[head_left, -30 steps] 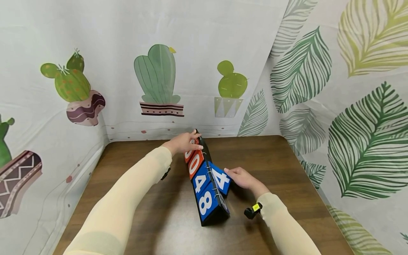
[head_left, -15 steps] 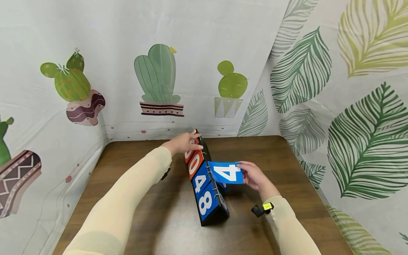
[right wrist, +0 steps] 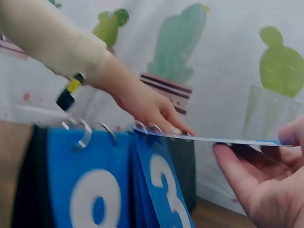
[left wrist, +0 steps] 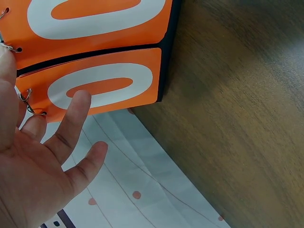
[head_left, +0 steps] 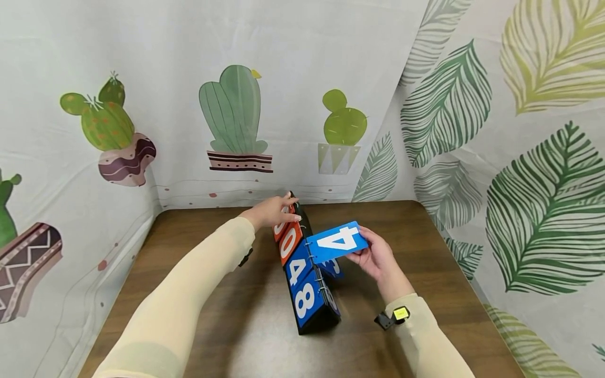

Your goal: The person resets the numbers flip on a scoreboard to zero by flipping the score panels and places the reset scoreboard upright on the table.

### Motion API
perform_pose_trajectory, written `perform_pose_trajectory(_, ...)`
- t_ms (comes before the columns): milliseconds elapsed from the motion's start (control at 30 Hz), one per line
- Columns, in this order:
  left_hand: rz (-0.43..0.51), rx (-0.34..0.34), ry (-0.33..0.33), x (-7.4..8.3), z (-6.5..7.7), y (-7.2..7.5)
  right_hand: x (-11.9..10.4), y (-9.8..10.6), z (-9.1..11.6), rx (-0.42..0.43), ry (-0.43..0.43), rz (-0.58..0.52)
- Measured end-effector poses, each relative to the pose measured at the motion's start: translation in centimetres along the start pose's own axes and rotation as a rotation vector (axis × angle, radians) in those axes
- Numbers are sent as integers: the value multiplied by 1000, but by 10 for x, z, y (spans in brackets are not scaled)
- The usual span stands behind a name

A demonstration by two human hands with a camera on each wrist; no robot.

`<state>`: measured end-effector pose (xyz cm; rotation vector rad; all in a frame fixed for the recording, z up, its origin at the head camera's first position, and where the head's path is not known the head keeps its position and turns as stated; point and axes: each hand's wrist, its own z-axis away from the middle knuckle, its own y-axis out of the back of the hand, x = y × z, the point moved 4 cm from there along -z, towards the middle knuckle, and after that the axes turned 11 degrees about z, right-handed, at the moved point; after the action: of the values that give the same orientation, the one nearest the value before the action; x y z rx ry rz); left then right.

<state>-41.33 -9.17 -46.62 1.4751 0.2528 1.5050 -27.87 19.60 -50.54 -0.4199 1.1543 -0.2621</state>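
Note:
A tabletop flip scoreboard (head_left: pixel 302 310) stands like a tent, its number cards hung on metal rings along the top ridge. At the far end, my left hand (head_left: pixel 270 211) holds the ridge by the rings; in the left wrist view two of its fingers (left wrist: pixel 78 107) spread across and beside an orange 0 card (left wrist: pixel 137 97). My right hand (head_left: pixel 378 257) pinches the free end of a blue 4 card (head_left: pixel 337 241), thumb above and fingers beneath. That card sticks out nearly level from the ridge. Below it hangs a blue 3 card (right wrist: pixel 166 185).
The scoreboard's left face shows orange cards (head_left: pixel 290 244), then blue 4 (head_left: pixel 296 270) and 8 (head_left: pixel 304 302) cards. It stands on a brown wooden table (head_left: pixel 198 315). Behind the table hangs a cactus-patterned cloth (head_left: pixel 293 63), with a leaf-patterned cloth (head_left: pixel 454 184) at the right.
My right hand has lifted the blue 4 card from hanging down to nearly level, uncovering the blue 3 card beneath. The left hand and the scoreboard have stayed in place.

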Motion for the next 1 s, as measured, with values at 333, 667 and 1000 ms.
perform_pose_trajectory(333, 20, 13, 2, 1, 1, 0, 15, -36, 10, 18, 38, -186)
perform_pose_trajectory(667, 21, 17, 1, 2, 1, 0, 14, -82, 26, -123, 129, 28)
perform_pose_trajectory(1000, -15, 7, -6, 0, -3, 1, 14, -130, 37, -99, 158, 571)
